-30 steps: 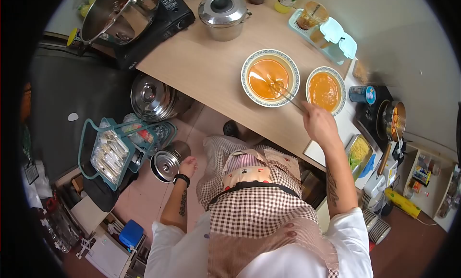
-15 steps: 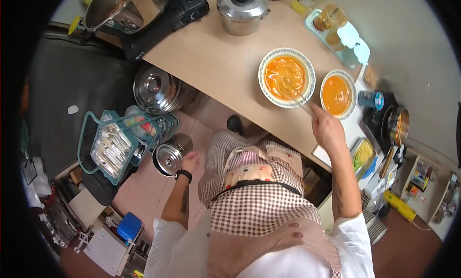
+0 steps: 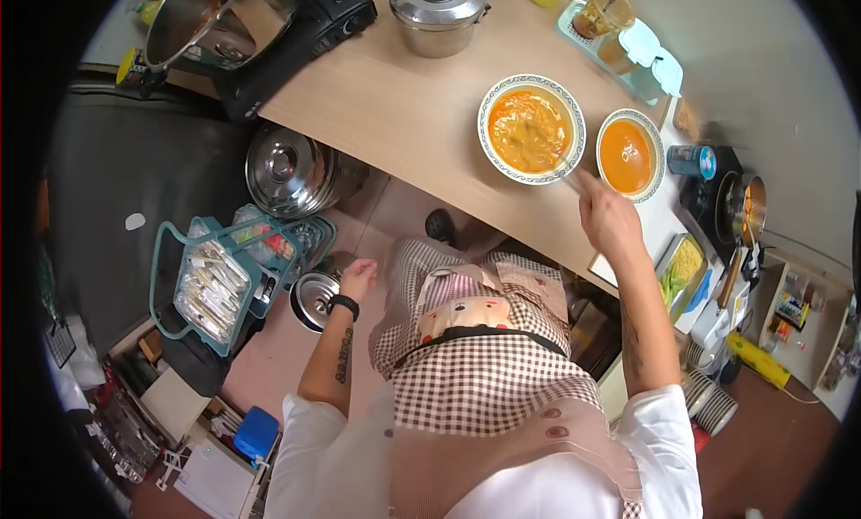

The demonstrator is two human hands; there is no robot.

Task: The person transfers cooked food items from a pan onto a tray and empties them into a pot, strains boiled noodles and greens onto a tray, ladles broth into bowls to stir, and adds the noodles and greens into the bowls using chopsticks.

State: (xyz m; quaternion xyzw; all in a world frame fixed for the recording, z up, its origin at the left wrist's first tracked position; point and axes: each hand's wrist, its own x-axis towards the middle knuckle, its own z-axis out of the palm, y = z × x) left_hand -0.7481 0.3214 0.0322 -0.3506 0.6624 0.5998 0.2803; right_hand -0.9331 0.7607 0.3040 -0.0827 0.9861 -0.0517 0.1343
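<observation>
My right hand (image 3: 609, 218) is closed round the handle of a thin metal utensil (image 3: 567, 165), blurred, its kind unclear. The utensil reaches into a patterned bowl (image 3: 485, 133) of orange, eggy-looking liquid (image 3: 529, 133) with pale streaks; its tip is hidden. Close by on the right stands a second patterned bowl (image 3: 604, 171), holding smoother orange liquid (image 3: 626, 157). My left hand (image 3: 359, 279) hangs below the table edge, fingers curled in with nothing visible in them. Beneath it on the floor is a lidded metal pot (image 3: 314, 299).
A lidded pot (image 3: 438, 21) and a portable gas stove (image 3: 336, 17) bearing a large pot (image 3: 193, 26) occupy the table's far left. Condiment jars sit in a pale tray (image 3: 574, 26). A blue can (image 3: 689, 162) and a pan (image 3: 746, 209) lie right; a teal caddy (image 3: 211, 277) stands left.
The view has shifted slightly. My right hand has moved the utensil in the bowl, and the liquid's surface looks more mixed. My left hand has risen a little.
</observation>
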